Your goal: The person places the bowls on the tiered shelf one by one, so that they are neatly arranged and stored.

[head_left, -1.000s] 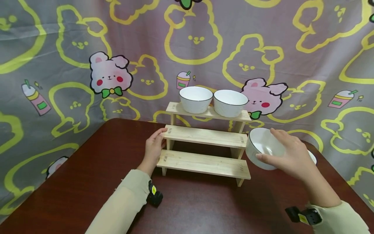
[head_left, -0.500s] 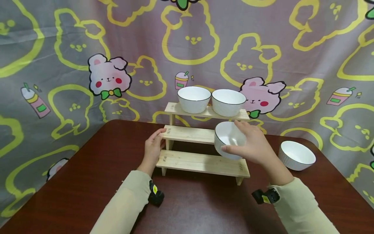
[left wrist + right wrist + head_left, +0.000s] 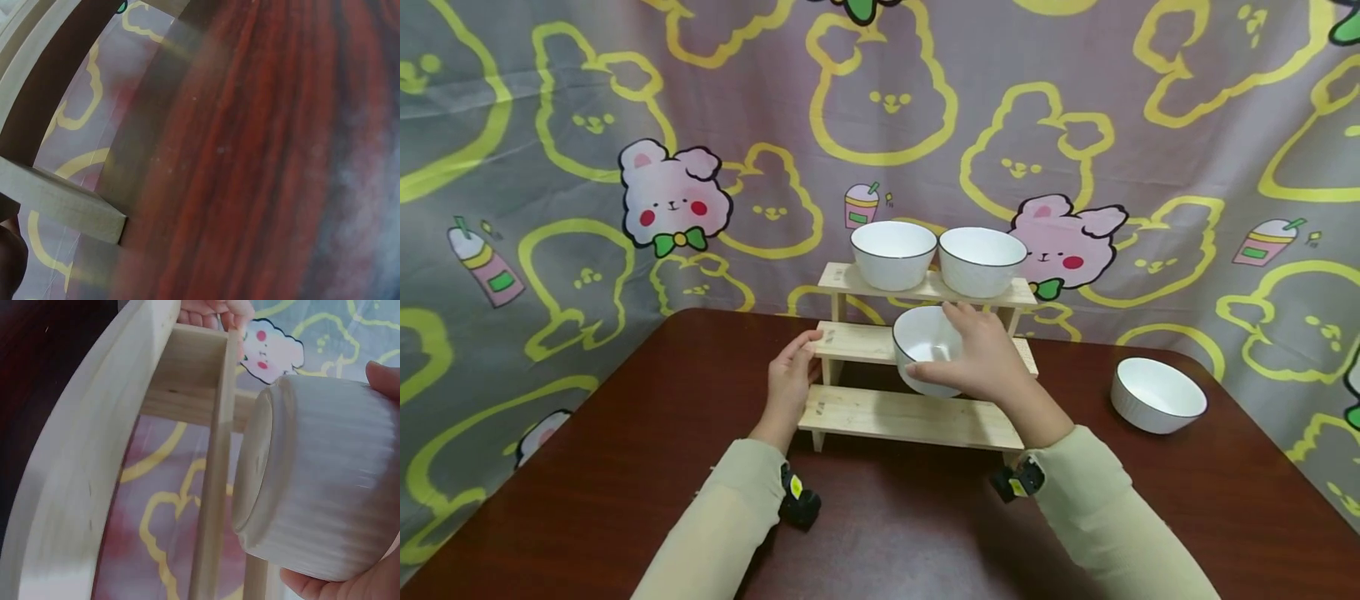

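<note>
right hand (image 3: pixel 987 357) has a tilted bowl (image 3: pixel 921 337) pinched near the middle shelf (image 3: pixel 859 342), left hand (image 3: pixel 789 383) grips that shelf's end, and imo a loose hold could drop it onto the lower shelf (image 3: pixel 887 414)

The scene is backed by a grey-mauve fabric backdrop (image 3: pixel 760 108), by which both sides are also enclosed; faint creases are seen in it. It is printed with yellow animal outlines (image 3: pixel 887 157), pink-cheeked rabbit heads (image 3: pixel 675 200) wearing green bows (image 3: pixel 680 242), and 3 pink drink cups (image 3: pixel 861 206). Below, a dark reddish-brown table (image 3: pixel 647 433) with rounded far corners is set; its streaked grain (image 3: pixel 262 156) is shown up close, and a soft sheen (image 3: pixel 895 537) is reflected near its front.
</note>
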Motion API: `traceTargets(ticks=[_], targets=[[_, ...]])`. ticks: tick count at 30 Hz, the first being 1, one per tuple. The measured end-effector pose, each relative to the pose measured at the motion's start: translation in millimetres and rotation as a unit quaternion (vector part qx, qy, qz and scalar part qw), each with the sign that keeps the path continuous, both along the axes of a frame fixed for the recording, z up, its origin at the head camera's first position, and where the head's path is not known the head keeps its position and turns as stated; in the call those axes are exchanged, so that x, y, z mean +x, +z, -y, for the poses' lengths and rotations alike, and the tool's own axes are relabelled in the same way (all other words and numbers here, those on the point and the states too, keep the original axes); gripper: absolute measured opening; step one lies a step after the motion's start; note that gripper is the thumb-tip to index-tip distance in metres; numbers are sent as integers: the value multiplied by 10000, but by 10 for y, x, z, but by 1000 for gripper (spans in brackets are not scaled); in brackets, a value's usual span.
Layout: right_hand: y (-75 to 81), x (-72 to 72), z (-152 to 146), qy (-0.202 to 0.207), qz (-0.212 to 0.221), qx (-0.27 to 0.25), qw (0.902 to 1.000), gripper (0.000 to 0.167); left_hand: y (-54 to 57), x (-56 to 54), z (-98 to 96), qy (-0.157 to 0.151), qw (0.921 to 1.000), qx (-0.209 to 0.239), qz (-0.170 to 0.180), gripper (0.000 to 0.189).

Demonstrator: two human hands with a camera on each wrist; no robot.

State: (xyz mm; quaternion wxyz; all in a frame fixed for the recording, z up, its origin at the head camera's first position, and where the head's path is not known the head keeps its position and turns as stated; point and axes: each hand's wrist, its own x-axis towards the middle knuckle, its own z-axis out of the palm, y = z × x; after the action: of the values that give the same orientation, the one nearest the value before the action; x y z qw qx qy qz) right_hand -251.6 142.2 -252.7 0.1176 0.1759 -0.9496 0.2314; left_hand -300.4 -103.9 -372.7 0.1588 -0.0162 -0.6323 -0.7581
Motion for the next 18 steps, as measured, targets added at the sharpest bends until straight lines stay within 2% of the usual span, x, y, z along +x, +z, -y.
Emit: traceTargets(ticks=[12,18], targets=[[-83,-176,242,74,-156,-109,9998,96,-37,-28,-19,24,10000,-17,-46,32],[-71,-238,329,23,-24,-135,9999,95,-12,-28,4,33,10000,-55,-55,32]])
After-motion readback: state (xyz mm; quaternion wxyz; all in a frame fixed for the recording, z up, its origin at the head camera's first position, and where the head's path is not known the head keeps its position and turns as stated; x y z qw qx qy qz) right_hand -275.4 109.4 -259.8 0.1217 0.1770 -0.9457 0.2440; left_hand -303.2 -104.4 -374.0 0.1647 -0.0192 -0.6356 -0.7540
